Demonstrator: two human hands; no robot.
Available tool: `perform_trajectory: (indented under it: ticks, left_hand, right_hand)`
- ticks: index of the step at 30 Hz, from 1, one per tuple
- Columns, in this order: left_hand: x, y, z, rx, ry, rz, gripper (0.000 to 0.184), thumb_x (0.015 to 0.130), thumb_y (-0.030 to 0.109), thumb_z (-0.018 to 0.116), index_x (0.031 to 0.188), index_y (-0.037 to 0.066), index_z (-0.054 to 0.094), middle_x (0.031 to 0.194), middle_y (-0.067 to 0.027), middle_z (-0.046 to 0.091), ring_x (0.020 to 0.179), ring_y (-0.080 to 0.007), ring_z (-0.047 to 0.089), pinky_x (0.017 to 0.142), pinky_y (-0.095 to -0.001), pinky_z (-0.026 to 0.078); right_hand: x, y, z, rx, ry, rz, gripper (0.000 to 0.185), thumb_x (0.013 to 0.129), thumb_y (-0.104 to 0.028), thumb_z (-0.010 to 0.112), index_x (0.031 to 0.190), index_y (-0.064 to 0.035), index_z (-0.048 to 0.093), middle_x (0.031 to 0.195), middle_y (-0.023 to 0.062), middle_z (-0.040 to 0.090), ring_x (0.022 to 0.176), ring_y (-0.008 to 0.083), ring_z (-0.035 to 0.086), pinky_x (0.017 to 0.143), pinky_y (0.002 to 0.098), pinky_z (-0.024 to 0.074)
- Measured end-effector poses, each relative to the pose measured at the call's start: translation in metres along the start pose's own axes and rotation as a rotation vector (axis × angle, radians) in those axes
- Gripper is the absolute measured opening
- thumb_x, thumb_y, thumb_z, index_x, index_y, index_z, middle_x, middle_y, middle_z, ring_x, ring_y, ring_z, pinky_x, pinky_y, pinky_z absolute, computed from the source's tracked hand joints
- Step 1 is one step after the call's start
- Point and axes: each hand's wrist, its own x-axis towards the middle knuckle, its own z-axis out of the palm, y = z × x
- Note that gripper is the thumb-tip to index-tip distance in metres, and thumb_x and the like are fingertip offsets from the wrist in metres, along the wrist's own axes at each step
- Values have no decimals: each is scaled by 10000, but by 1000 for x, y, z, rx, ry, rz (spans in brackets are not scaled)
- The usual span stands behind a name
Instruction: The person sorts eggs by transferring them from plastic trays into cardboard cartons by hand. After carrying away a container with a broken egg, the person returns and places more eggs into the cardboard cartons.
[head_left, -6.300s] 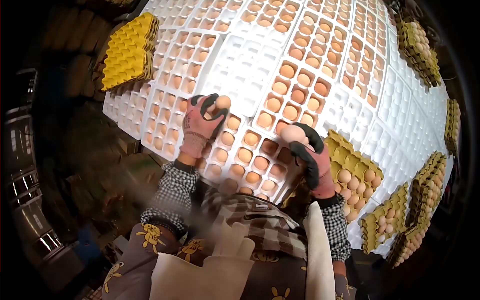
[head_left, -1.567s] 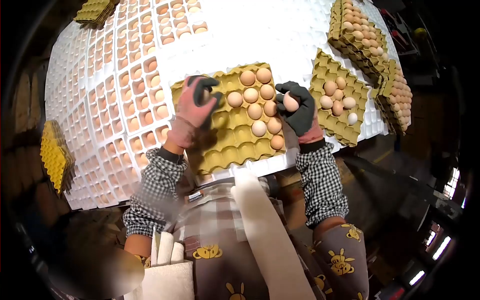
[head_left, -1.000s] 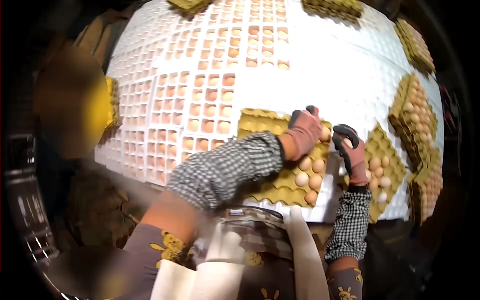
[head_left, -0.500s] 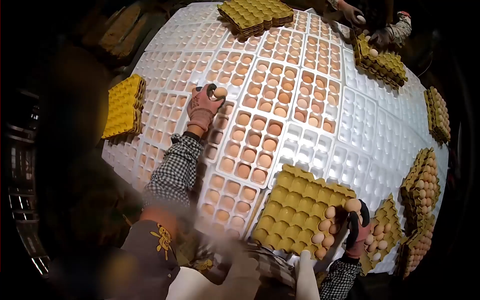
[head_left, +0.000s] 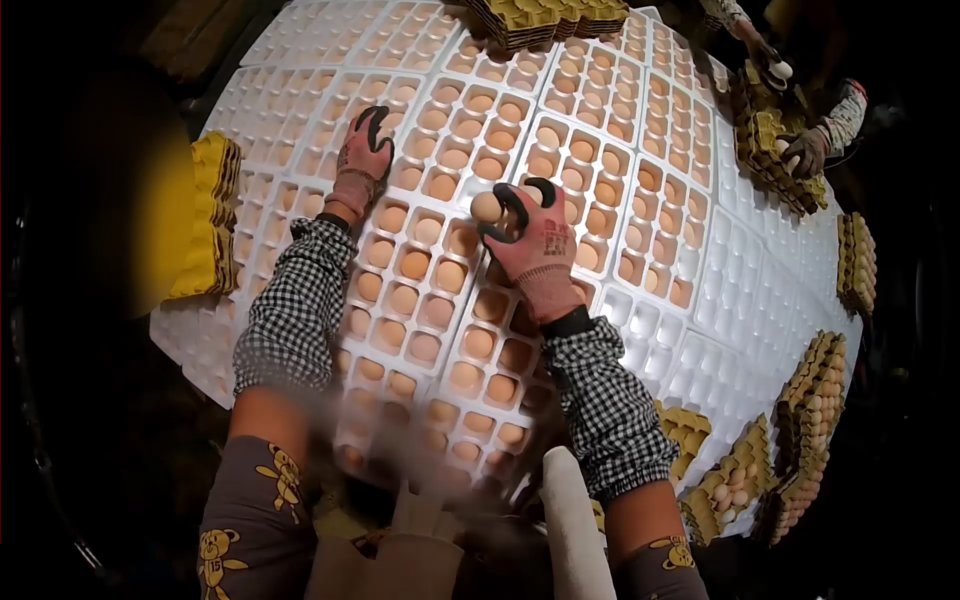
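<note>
My left hand (head_left: 364, 158), in a pink glove with black fingertips, is over a white foam tray (head_left: 336, 135) of eggs at the upper left. Its thumb and fingers are apart beside an egg (head_left: 391, 119), which looks seated in the tray. My right hand (head_left: 535, 232), gloved alike, pinches a brown egg (head_left: 487, 207) between its fingertips. A second, paler egg shows between its curled fingers. Below it are trays with brown eggs in square cells, partly hidden by the hand and sleeve.
Yellow cartons (head_left: 214, 215) are stacked at the left, olive cartons (head_left: 545, 22) at the top. More olive cartons with eggs (head_left: 812, 430) line the right edge. At the upper right, another person's gloved hands (head_left: 806, 152) hold eggs over a carton stack.
My right hand has moved from the olive carton at the lower right up to the white trays, with its egg. My left hand has let go of the egg it held.
</note>
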Motion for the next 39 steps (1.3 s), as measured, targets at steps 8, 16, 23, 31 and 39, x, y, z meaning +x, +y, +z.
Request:
perform_trajectory:
  ticks: [8, 16, 23, 31, 39]
  left_hand:
    - [-9, -62, 15, 189, -99, 58, 360, 883, 135, 611, 1240, 112, 651, 1375, -64, 578, 1280, -265, 520, 1092, -387, 394]
    - [-9, -31, 8, 333, -77, 82, 329, 891, 97, 600, 1214, 62, 648, 1339, -100, 588, 1194, -302, 572, 1028, -382, 455]
    - [-105, 92, -25, -78, -99, 81, 311, 905, 51, 569, 1210, 11, 618, 1301, -167, 575, 1160, -337, 579, 999, -390, 459]
    - [-293, 302, -83, -362, -798, -161, 470, 810, 68, 621, 1275, 24, 563, 1211, -189, 607, 1109, -375, 591, 966, -388, 479]
    - [-388, 327, -59, -315, -579, -217, 393, 852, 153, 647, 1216, 10, 610, 996, -246, 673, 961, -399, 662, 823, -420, 527]
  right_hand:
    - [11, 35, 3, 224, 80, 238, 582, 746, -282, 794, 1269, -136, 586, 1260, 177, 561, 1114, 324, 623, 952, 407, 514]
    - [-57, 228, -123, 159, 565, 428, 453, 726, -144, 825, 1133, -51, 650, 1104, 115, 680, 1010, 254, 659, 905, 359, 526]
    - [-70, 264, -165, -491, 280, 503, 456, 818, -331, 709, 1246, -191, 640, 1262, 90, 573, 1215, 292, 524, 1017, 453, 411]
    - [-241, 206, -226, -128, 489, 334, 415, 837, -98, 687, 1248, -75, 632, 1223, 155, 603, 1139, 338, 570, 978, 401, 466]
    - [-439, 182, -203, 238, 296, 747, 426, 929, -121, 541, 1324, 37, 518, 1256, 219, 554, 1144, 383, 562, 1010, 411, 437]
